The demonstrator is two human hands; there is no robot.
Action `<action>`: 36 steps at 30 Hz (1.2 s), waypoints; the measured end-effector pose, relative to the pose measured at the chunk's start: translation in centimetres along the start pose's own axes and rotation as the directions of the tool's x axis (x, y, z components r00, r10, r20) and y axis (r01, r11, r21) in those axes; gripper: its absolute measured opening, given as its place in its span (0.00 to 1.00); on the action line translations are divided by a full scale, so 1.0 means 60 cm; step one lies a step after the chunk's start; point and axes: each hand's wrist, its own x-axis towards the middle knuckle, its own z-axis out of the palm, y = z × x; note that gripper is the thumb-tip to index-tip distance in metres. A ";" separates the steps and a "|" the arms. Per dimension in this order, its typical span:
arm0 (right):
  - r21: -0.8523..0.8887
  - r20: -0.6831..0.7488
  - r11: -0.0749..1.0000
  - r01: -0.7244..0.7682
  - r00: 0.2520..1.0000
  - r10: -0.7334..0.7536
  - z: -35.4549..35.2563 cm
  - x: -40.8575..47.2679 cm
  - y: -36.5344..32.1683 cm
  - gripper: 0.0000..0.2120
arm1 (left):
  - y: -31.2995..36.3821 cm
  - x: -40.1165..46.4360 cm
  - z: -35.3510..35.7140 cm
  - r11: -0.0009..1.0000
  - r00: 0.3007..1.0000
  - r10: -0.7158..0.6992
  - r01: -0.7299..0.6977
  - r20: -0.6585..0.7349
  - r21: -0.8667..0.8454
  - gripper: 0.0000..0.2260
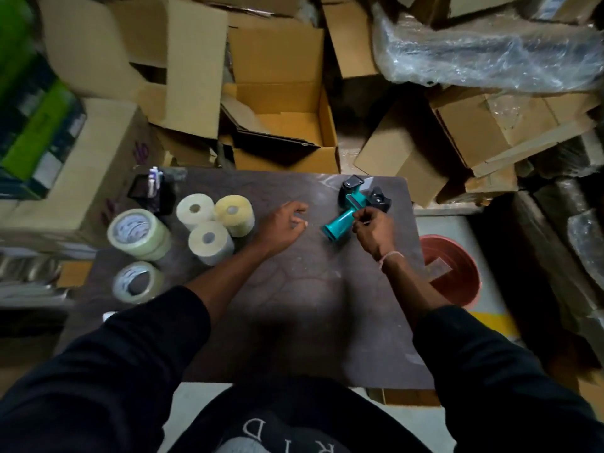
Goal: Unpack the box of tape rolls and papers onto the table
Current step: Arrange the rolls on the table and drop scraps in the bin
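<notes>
right hand [372, 227] grips the teal tape dispenser [354, 207] by its handle on the table [310, 305]; rigid plastic, light, handle's the spot; left hand [282, 225] loosely curled, holds nothing; tape rolls [212, 223] near, already out, prob. light & easy to pinch thru the core.

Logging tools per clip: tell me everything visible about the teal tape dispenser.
The tape dispenser looks plastic: a teal handle and frame, with black parts at its far end. It lies on its side on the dark table near the far right corner, handle pointing toward the person. The right hand rests on the handle, fingers curled at it. No roll is visibly loaded, though blur limits detail.
</notes>
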 end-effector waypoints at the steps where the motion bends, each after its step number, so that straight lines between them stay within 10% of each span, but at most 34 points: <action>1: 0.001 0.008 1.000 -0.005 1.000 0.005 0.021 -0.002 -0.014 0.06 | -0.012 -0.008 -0.022 1.000 1.000 -0.003 0.003 -0.013 0.002 0.14; 15: -0.094 0.222 0.991 0.097 0.972 -0.074 0.311 -0.031 -0.180 0.05 | -0.212 -0.095 -0.248 0.980 0.965 -0.193 0.199 -0.176 0.013 0.16; 19: -0.148 0.270 0.980 0.136 0.958 -0.092 0.372 -0.025 -0.194 0.18 | -0.254 -0.108 -0.276 0.975 0.969 -0.177 0.196 -0.175 0.101 0.21; 36: -0.509 -0.120 0.837 -0.199 0.980 0.160 0.183 0.061 -0.016 0.20 | -0.173 0.019 -0.111 0.985 0.999 0.046 -0.050 0.024 0.167 0.20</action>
